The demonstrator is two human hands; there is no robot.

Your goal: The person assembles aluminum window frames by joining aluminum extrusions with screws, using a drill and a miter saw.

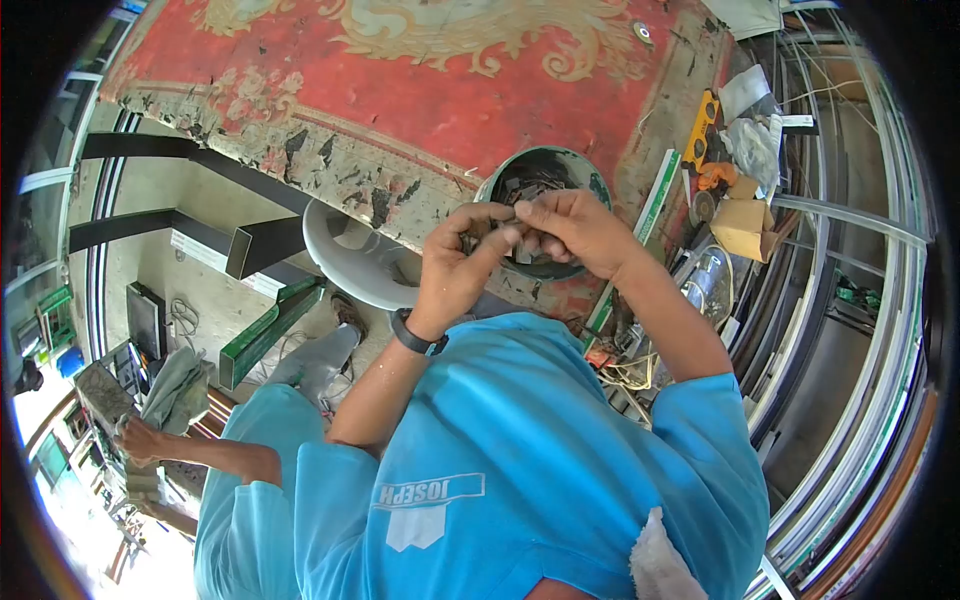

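My left hand [458,262], with a dark band on its wrist, is closed, thumb and fingers pinched together. Against it, my right hand [580,232] is also closed in a pinch, and the fingertips of both meet. Whatever lies between them is too small and hidden to name. Both hands are above the near side of a round dark-green bucket [597,183]. Inside are many small dark and metallic pieces [535,185], partly covered by my fingers. The bucket stands at the edge of a worn red patterned table covering [420,110].
A white curved basin-like object [345,255] is left of my hands. Dark and green profiles [265,330] jut out nearby. At right are a yellow level [703,130], a cardboard box [742,228] and long stacked profiles [850,330]. Another person's arm [215,455] shows at lower left.
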